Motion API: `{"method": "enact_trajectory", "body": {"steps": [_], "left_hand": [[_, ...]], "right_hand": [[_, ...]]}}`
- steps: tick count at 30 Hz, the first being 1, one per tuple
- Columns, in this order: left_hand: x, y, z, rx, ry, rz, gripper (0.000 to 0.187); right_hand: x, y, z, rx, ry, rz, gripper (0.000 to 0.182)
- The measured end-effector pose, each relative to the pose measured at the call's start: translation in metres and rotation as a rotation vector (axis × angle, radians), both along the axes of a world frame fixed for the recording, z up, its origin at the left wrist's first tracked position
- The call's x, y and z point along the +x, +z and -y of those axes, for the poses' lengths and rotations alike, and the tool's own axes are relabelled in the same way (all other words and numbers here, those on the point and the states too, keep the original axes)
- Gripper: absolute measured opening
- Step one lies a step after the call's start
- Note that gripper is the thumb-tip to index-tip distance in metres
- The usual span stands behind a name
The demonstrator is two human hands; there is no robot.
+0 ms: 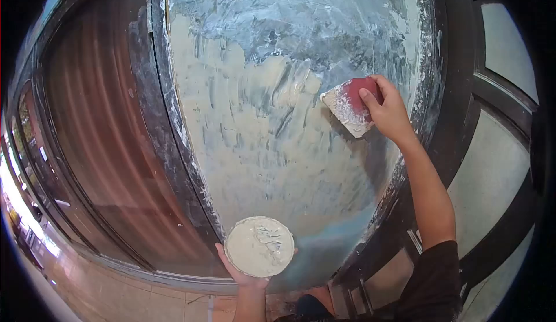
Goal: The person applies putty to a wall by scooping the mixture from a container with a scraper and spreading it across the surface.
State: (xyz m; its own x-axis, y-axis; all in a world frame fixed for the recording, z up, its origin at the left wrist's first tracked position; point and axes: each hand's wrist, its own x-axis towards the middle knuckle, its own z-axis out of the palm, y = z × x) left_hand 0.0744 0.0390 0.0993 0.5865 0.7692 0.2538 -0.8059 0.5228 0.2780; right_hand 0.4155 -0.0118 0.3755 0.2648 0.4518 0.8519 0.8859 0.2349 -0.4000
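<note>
My right hand point(389, 109) grips a red putty scraper point(354, 99) whose edge is caked with pale putty. Its blade lies close against the wall panel point(243, 165), at the right of the coated part. Cream putty in rough streaks covers the panel's middle and lower area, while the top shows patchy blue-grey. Lower down, my left hand point(246, 277) holds up a round container of putty point(259, 247) from beneath, fingers around its sides. The cream putty in it has a scooped, ridged patch on the right.
Dark frame strips smeared with putty border the panel on both sides. A window with a reddish-brown curtain point(104, 125) is at left. To the right stands a dark-framed door with pale panels point(492, 165). Tiled floor point(139, 296) shows at the bottom left.
</note>
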Motion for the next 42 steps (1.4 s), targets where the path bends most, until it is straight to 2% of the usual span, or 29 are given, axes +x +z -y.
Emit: {"method": "enact_trajectory", "body": {"steps": [7, 14, 20, 24, 29, 34, 37, 42], "left_hand": [[-0.006, 0.000, -0.004, -0.038, -0.008, 0.064, 0.099], [-0.009, -0.006, -0.010, 0.029, 0.069, -0.022, 0.101], [-0.007, -0.007, -0.011, 0.026, 0.059, -0.053, 0.099], [-0.006, -0.003, -0.012, 0.001, 0.047, -0.018, 0.099], [-0.004, -0.002, -0.017, 0.013, 0.056, 0.008, 0.100], [-0.002, -0.001, -0.017, 0.023, 0.042, 0.008, 0.100], [-0.002, 0.002, -0.017, 0.037, 0.051, 0.038, 0.097], [-0.003, -0.006, -0.019, 0.006, 0.028, 0.036, 0.099]], "right_hand": [[-0.010, -0.004, -0.015, -0.016, -0.213, 0.062, 0.035], [-0.012, -0.002, -0.013, 0.062, -0.187, 0.047, 0.035], [-0.015, -0.001, -0.018, 0.129, -0.246, 0.163, 0.033], [-0.017, 0.001, -0.015, 0.118, -0.192, 0.098, 0.032], [0.000, -0.001, -0.023, 0.128, -0.261, 0.231, 0.030], [-0.005, 0.001, -0.018, 0.074, -0.220, 0.138, 0.032], [-0.005, -0.004, -0.020, 0.048, -0.236, 0.180, 0.034], [-0.004, 0.012, -0.018, 0.138, -0.229, 0.115, 0.034]]}}
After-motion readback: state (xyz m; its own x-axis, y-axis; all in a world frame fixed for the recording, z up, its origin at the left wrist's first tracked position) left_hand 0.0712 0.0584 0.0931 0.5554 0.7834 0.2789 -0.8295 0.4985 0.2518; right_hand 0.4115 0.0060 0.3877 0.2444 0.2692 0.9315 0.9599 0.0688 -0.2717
